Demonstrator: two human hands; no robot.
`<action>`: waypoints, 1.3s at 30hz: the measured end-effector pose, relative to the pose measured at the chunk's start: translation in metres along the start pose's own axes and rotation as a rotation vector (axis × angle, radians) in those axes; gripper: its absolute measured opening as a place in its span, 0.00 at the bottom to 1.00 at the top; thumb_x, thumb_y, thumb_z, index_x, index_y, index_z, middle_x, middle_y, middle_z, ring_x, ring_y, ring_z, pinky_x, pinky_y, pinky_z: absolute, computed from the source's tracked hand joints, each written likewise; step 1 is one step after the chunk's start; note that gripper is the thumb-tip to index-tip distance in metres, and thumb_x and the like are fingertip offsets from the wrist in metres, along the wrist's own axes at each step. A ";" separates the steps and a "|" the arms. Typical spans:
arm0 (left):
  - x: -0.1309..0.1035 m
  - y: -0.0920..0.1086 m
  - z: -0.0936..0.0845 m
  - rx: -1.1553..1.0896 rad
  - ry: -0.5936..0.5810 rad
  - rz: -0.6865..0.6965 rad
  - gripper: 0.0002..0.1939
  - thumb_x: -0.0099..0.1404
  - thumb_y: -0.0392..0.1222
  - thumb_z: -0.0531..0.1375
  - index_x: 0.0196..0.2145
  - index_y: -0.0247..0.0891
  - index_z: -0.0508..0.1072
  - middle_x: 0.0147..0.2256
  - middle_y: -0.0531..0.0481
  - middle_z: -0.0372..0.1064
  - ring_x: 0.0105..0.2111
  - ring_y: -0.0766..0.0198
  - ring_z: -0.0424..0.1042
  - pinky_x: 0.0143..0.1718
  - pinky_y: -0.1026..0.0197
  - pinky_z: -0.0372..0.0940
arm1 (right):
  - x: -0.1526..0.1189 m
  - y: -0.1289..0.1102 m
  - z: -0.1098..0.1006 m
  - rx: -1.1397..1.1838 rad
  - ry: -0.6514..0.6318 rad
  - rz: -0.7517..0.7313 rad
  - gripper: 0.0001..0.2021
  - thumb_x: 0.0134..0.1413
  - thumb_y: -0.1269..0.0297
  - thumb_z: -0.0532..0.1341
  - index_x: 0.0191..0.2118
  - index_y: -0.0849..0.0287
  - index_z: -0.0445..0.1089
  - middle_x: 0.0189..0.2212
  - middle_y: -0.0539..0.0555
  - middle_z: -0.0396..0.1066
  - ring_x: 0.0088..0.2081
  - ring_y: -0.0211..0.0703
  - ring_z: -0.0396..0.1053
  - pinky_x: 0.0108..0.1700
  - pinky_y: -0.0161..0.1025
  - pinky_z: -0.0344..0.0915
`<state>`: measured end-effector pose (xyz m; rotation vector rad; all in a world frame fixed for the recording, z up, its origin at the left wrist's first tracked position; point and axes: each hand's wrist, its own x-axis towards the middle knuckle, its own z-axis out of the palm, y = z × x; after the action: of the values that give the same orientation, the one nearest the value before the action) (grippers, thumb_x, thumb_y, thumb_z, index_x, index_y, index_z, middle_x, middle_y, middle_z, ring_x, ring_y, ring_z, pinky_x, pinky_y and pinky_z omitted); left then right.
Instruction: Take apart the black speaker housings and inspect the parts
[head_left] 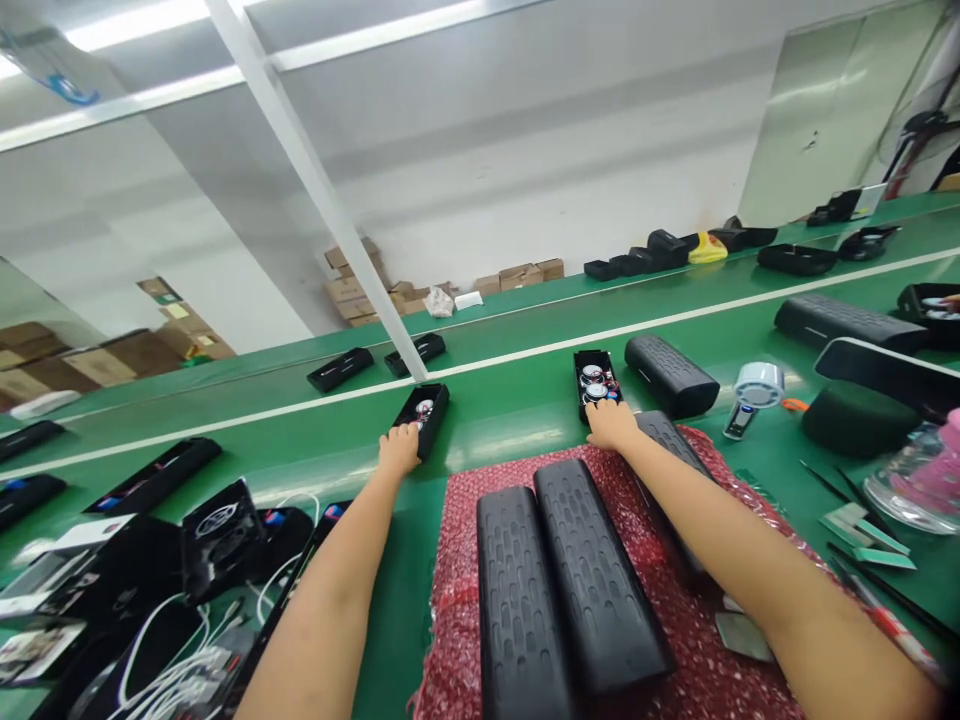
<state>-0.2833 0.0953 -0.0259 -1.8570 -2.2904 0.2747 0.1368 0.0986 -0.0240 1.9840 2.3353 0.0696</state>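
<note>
My left hand (400, 448) is closed on the near end of an open black speaker housing (433, 412), which has a round white part and wires inside. Farther right, my right hand (610, 424) grips the near end of a second open speaker housing (594, 362) showing two round speaker drivers and red wires. Both housings lie on the green work surface (510, 420); my fingertips are partly hidden. Between my forearms, two black slotted covers (517, 590) rest on red bubble wrap (465, 530). Another slotted cover (671, 440) lies partly under my right forearm.
At left are more black housings (161, 475) and a tangle of white cables (187, 660). On the right stand a small handheld fan (756, 390), a dark phone on a stand (885, 375), tweezers and a clear jar (911, 490). A white post (330, 200) rises beyond my left hand.
</note>
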 end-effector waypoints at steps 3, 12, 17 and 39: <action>0.005 0.000 0.002 -0.020 -0.036 0.041 0.25 0.68 0.46 0.61 0.59 0.37 0.65 0.56 0.41 0.65 0.54 0.52 0.68 0.54 0.43 0.66 | 0.001 -0.001 -0.002 -0.011 -0.008 0.024 0.21 0.64 0.56 0.62 0.59 0.60 0.65 0.57 0.60 0.66 0.56 0.53 0.67 0.56 0.57 0.66; -0.016 0.014 -0.035 -0.044 -0.029 0.123 0.25 0.66 0.48 0.62 0.58 0.38 0.66 0.54 0.42 0.67 0.51 0.53 0.69 0.53 0.44 0.66 | 0.000 0.005 -0.008 0.028 -0.063 0.045 0.22 0.64 0.55 0.61 0.59 0.60 0.65 0.58 0.60 0.65 0.56 0.53 0.66 0.56 0.56 0.66; -0.110 0.024 -0.044 -0.087 0.033 0.140 0.26 0.59 0.40 0.66 0.55 0.39 0.71 0.49 0.42 0.70 0.52 0.50 0.69 0.52 0.52 0.64 | 0.002 0.007 -0.006 0.047 -0.097 0.042 0.27 0.62 0.54 0.61 0.60 0.67 0.63 0.58 0.68 0.64 0.58 0.59 0.64 0.55 0.55 0.64; -0.312 0.110 -0.016 -1.418 -0.192 -0.135 0.43 0.55 0.53 0.62 0.63 0.33 0.51 0.61 0.31 0.50 0.59 0.45 0.63 0.60 0.41 0.61 | -0.140 -0.022 -0.049 0.664 0.157 -0.440 0.18 0.58 0.61 0.62 0.53 0.58 0.72 0.54 0.57 0.73 0.57 0.45 0.69 0.62 0.42 0.63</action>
<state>-0.1121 -0.1878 -0.0458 -2.0448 -2.9693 -1.6499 0.1329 -0.0428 0.0271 1.6330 3.1355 -0.6799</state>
